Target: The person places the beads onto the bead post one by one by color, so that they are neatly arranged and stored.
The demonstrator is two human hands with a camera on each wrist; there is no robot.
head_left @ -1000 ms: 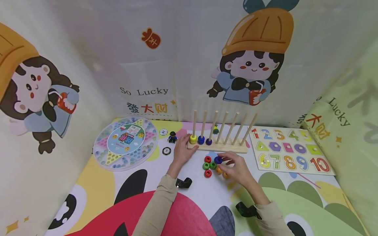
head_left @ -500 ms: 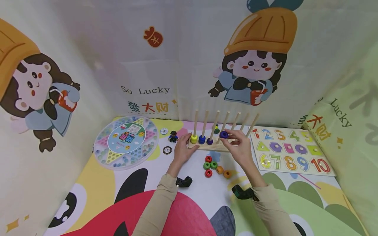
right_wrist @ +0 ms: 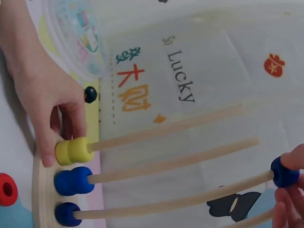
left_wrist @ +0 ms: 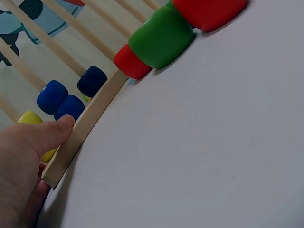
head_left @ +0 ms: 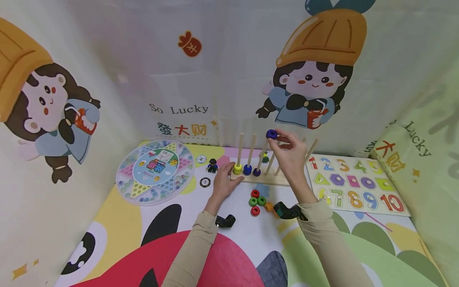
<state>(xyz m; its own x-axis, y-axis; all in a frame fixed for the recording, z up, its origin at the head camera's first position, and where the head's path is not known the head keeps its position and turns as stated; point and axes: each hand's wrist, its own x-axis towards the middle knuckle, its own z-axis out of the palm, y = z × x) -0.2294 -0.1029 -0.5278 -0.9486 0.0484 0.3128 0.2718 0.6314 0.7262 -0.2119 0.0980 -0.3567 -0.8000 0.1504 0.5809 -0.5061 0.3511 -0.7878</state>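
Note:
My left hand (head_left: 223, 185) grips the left end of a wooden peg rack (head_left: 267, 180), with the thumb over the front of its base. Yellow beads (right_wrist: 78, 150) sit on the first peg, two blue beads (right_wrist: 73, 181) on the second and one dark blue bead (right_wrist: 67, 214) on the third. Up high, my right hand (head_left: 291, 155) pinches another dark blue bead (right_wrist: 283, 173) between thumb and fingers, right at the tip of the third peg. In front of the rack lie loose red (head_left: 255, 193), green (head_left: 261, 201) and orange beads (head_left: 268, 206), the latter partly hidden by the right arm.
A round marble game board (head_left: 123, 175) lies at the left. Near it are a small toy figure (head_left: 212, 166) and two round chips (head_left: 205, 182). To the right is a number and shape puzzle (head_left: 362, 183). Behind everything hangs a printed curtain (head_left: 236, 79).
My right hand has taken the dark blue bead from the loose group and lifted it forward and up to the top of the third peg. The left hand keeps its grip on the rack.

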